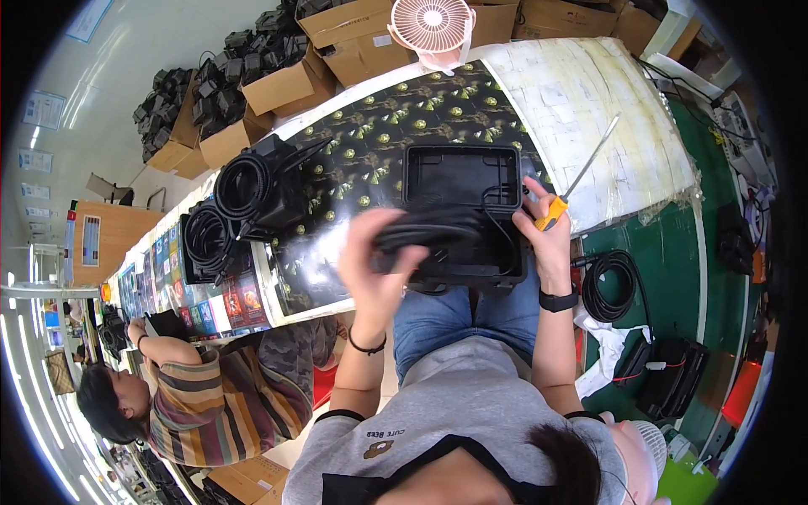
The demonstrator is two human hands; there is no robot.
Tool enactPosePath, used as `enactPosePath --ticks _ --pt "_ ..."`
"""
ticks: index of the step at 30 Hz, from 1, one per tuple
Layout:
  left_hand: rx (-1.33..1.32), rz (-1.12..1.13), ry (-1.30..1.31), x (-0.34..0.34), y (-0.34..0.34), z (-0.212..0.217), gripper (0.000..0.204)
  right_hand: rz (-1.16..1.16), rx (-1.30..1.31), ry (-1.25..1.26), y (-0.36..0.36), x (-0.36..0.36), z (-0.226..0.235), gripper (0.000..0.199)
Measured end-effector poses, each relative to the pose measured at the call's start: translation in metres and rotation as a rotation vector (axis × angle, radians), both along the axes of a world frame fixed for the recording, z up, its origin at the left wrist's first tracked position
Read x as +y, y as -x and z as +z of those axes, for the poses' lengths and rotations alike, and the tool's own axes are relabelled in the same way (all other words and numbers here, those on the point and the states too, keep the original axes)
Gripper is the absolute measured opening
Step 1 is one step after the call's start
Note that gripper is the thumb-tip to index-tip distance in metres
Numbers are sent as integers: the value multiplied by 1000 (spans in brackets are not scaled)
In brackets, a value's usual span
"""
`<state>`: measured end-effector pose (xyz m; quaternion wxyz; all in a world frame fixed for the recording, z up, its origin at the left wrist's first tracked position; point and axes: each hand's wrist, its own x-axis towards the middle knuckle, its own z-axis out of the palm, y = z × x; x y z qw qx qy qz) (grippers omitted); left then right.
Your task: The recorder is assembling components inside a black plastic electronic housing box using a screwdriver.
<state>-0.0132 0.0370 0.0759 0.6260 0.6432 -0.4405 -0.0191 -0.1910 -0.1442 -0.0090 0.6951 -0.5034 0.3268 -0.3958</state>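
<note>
My left hand (370, 265) is closed around a coil of black cable (438, 229), slightly blurred, over an open black plastic case (461, 151). The case sits at the table's near edge, its hollow lid part on the far side. The coil hides much of its near part. In my right hand (545, 240) is a screwdriver (554, 213) with a yellow handle, its metal shaft pointing away to the upper right. That hand's fingers are at the case's right side, by a thin black wire (497, 220).
Black cases with coiled cables (244, 189) stand on the table to the left. A pink fan (432, 25) is at the far edge, before cardboard boxes (358, 42). Another cable coil (609, 286) lies at right. A person in a striped shirt (223, 404) works at left.
</note>
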Motion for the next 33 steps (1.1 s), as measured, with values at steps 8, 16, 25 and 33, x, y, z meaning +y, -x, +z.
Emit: enactPosePath --ticks 8,16,25,33 --pt "-544 584 -688 32 -30 -12 74 -31 -106 82 19 -34 9 39" --pt "-399 -214 -579 26 -2 -56 69 -63 591 561 44 -74 36 38" --pt "-246 -353 -324 24 -1 -62 50 -542 1292 791 201 -168 87 51" --pt "862 -165 4 17 15 -35 59 -224 1940 461 458 -342 -33 73"
